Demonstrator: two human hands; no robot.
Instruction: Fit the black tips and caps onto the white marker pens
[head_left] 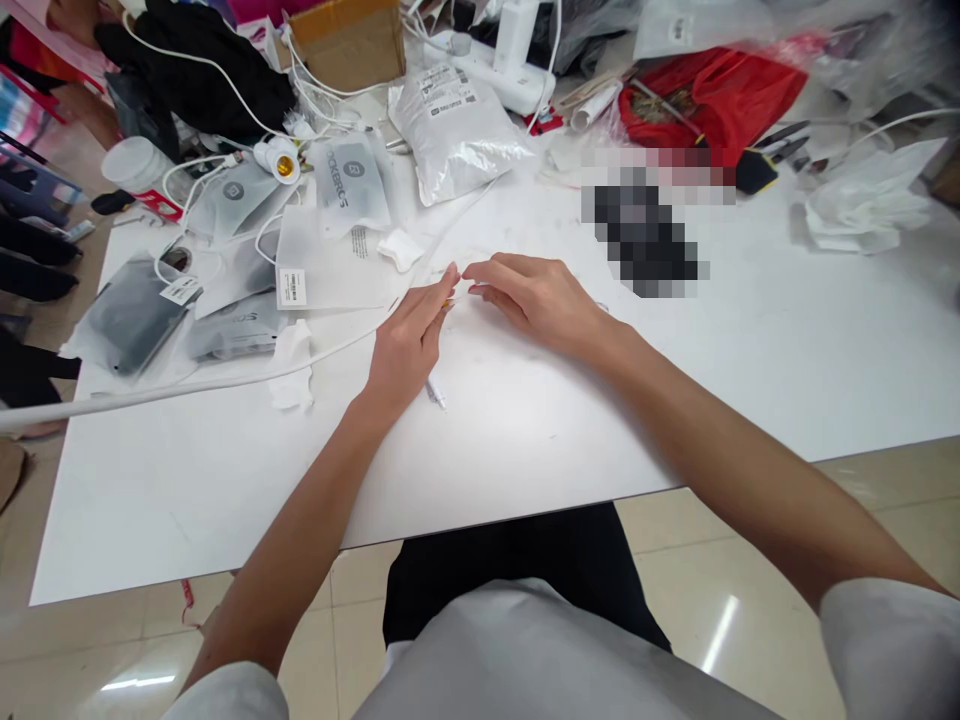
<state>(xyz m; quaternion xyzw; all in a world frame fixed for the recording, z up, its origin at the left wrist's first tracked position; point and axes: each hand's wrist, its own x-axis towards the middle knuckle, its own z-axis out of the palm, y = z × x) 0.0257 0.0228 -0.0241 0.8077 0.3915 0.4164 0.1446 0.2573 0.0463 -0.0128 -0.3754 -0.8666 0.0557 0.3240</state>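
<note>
My left hand point(409, 335) rests over the white table, its fingers pressed together around something small that I cannot make out. A bit of yellow shows at its fingertips, and a narrow clear-and-silver piece point(436, 391) pokes out below the palm. My right hand point(531, 300) faces it with bent fingers drawn into a pinch, the fingertips almost touching those of the left. What lies between the fingertips is too small to name. A white cable point(330, 352) runs in from the left edge and reaches the left hand. Crumpled white paper point(402, 249) lies just beyond.
Several frosted plastic pouches point(330, 260) cover the table's left side. A white mailing bag point(457, 130), a lamp socket point(279, 160) and a power strip point(510, 80) stand at the back. Further right are a pixelated dark object point(645, 235), a red bag point(720, 90) and crumpled tissue point(862, 205).
</note>
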